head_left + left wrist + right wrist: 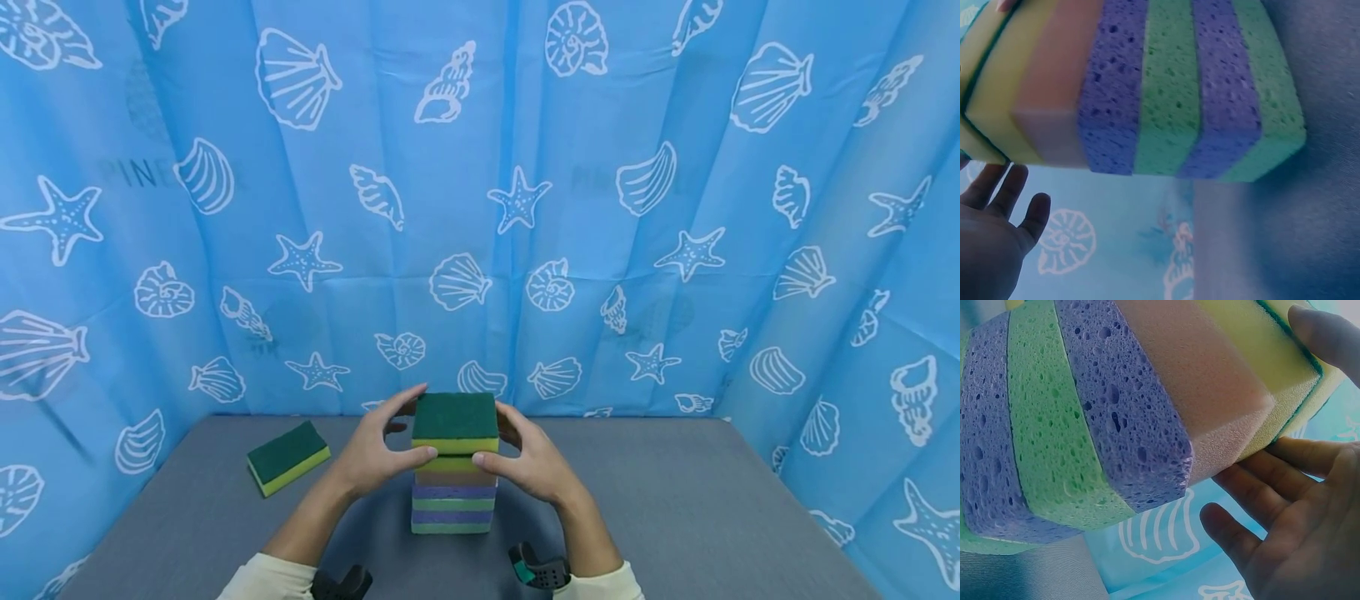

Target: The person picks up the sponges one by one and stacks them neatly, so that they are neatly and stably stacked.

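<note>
A stack of sponges stands on the grey table. From the bottom, green sponges [1269, 100] alternate with purple sponges [1125, 412], then comes a peach sponge [1191, 375], then a yellow sponge with a dark green scouring side [1260, 375]. On top sits another yellow sponge with a dark green scouring side [455, 417], roughly lined up with the stack. My left hand [371, 450] holds this top sponge at its left, thumb at the front and fingers behind. Likewise, my right hand [534, 457] holds its right side. Loosely bent lower fingers show beside the stack in both wrist views.
Left of the stack, a separate yellow and green scouring sponge [288, 457] lies at an angle on the grey table [675, 508]. A blue curtain [480, 208] with white shell prints hangs behind the table and along its sides.
</note>
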### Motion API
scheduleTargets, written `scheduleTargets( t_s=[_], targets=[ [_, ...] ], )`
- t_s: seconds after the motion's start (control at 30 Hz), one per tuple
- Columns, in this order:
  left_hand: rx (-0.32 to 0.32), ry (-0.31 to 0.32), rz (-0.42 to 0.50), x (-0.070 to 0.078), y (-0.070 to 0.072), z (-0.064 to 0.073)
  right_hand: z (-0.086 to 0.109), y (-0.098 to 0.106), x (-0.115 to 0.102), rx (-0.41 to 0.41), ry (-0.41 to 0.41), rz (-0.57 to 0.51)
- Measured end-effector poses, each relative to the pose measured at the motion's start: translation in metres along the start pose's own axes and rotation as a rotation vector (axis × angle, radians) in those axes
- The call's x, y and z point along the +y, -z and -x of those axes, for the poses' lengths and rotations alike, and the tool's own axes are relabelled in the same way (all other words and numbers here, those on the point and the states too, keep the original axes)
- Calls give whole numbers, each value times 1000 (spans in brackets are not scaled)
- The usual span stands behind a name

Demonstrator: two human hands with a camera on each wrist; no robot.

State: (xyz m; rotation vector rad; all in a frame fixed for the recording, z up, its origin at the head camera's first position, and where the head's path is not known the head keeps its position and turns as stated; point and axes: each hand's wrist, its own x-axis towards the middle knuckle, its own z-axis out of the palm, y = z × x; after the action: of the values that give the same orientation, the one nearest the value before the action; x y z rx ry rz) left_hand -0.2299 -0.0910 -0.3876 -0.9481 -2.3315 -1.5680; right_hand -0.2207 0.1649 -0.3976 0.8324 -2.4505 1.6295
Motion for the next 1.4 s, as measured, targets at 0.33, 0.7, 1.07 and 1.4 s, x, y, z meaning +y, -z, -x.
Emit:
scheduleTargets(
  t_s=[0.33, 0.7, 1.07, 1.4],
  targets=[
    [-2, -7, 9, -5, 2, 4, 1, 1, -4, 92, 43, -7],
    [-15, 9, 9, -3, 1, 3, -4, -12, -18, 264, 109, -80],
    [-26, -8, 30, -4, -1, 2, -5, -19, -20, 274, 78, -63],
    [-33, 6, 7, -3, -1, 2, -5, -18, -15, 241, 81, -54]
  ],
)
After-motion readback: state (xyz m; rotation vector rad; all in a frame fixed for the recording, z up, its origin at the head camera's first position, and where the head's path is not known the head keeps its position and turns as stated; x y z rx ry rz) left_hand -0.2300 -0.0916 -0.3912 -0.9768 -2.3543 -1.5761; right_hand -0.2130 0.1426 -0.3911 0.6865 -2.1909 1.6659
